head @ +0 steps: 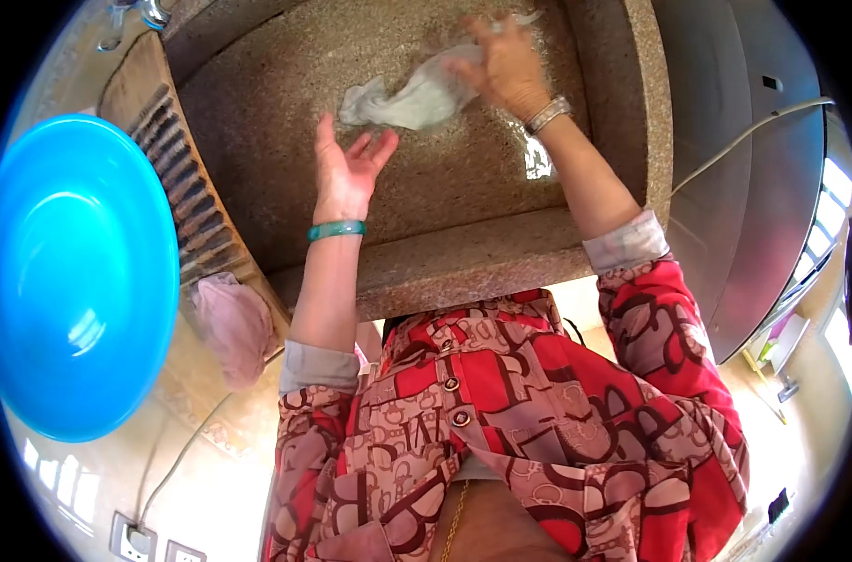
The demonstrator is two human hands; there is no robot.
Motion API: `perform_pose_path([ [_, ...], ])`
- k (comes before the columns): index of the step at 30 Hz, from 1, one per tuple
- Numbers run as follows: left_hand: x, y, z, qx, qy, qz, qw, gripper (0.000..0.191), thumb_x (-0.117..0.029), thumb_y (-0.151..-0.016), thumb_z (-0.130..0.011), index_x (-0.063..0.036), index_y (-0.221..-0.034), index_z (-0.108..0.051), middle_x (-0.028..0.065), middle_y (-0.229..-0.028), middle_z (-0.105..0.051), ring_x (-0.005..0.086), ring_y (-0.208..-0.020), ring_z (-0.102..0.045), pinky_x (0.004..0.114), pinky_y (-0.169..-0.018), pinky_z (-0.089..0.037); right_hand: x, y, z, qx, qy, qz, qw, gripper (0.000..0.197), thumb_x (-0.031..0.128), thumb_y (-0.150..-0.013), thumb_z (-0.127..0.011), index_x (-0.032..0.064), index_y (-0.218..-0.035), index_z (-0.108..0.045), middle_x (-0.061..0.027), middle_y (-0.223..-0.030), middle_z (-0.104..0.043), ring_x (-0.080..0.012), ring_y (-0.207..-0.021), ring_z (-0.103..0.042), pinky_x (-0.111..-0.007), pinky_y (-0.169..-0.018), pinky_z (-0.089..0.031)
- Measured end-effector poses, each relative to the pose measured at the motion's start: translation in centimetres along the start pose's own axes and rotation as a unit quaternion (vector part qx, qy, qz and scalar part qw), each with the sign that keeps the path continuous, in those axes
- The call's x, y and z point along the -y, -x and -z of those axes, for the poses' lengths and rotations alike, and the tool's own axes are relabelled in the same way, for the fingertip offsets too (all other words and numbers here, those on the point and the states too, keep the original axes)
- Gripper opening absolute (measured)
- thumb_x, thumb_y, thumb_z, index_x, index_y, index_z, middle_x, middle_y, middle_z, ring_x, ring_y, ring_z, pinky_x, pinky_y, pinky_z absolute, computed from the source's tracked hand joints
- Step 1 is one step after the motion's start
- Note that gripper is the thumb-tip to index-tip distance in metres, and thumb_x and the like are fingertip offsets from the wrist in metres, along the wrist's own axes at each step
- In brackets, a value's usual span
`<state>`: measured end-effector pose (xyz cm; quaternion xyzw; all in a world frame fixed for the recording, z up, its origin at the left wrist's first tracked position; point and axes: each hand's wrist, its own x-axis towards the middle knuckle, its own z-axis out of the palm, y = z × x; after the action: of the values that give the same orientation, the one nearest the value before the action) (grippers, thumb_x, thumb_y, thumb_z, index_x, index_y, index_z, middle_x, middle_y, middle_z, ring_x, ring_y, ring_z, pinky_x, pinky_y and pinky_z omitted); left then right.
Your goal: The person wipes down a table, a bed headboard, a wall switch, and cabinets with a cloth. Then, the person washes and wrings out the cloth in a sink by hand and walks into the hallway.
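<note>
A wet, whitish cloth (426, 91) lies bunched on the floor of a speckled stone sink (271, 161). Over its right end is my right hand (507, 67), fingers spread and slightly blurred, the thumb overlapping the cloth. A pale end (528, 19), perhaps of the same cloth, shows beyond those fingers. My left hand (349, 168), palm up with fingers apart, is empty just below the cloth's left part. A green bangle (336, 230) circles the left wrist, and a metal band (548, 115) the right.
Left of the basin is a ridged washboard surface (187, 190) with a pink cloth (235, 327) at its near end. A large blue plastic basin (82, 281) stands further left. Metal taps (156, 12) are at the upper left. A grey appliance (735, 154) with a cable (749, 140) borders the right side.
</note>
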<state>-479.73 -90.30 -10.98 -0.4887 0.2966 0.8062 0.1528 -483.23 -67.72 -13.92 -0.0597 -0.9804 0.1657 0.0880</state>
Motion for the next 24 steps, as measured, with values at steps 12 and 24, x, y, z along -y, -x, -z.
perform_pose_path([
  [12, -0.3, -2.6, 1.4, 0.204, -0.211, -0.103, 0.95, 0.04, -0.039, -0.094, -0.041, -0.0065, -0.117, -0.048, 0.012, -0.11, -0.054, 0.0278, -0.11, -0.05, 0.047, -0.098, -0.038, 11.4, 4.4, 2.6, 0.126, -0.392, 0.2, 0.889, 0.031, 0.017, -0.074, -0.06, -0.0034, -0.098, -0.059, -0.0198, -0.091, -0.064, -0.0298, -0.081, -0.064, -0.038, -0.071, -0.055],
  [24, 0.4, -2.6, 1.3, 0.008, -0.167, 0.076, 0.983, 0.083, -0.053, -0.085, -0.053, -0.0222, -0.145, -0.005, 0.0256, -0.145, -0.005, 0.0476, -0.131, -0.017, 0.073, -0.093, -0.023, -1.4, 2.2, -5.8, 0.098, -0.048, -0.018, 0.994, 0.052, 0.034, -0.074, -0.063, 0.0171, -0.121, -0.048, -0.0163, -0.081, -0.064, -0.038, -0.079, -0.061, -0.042, -0.069, -0.052],
])
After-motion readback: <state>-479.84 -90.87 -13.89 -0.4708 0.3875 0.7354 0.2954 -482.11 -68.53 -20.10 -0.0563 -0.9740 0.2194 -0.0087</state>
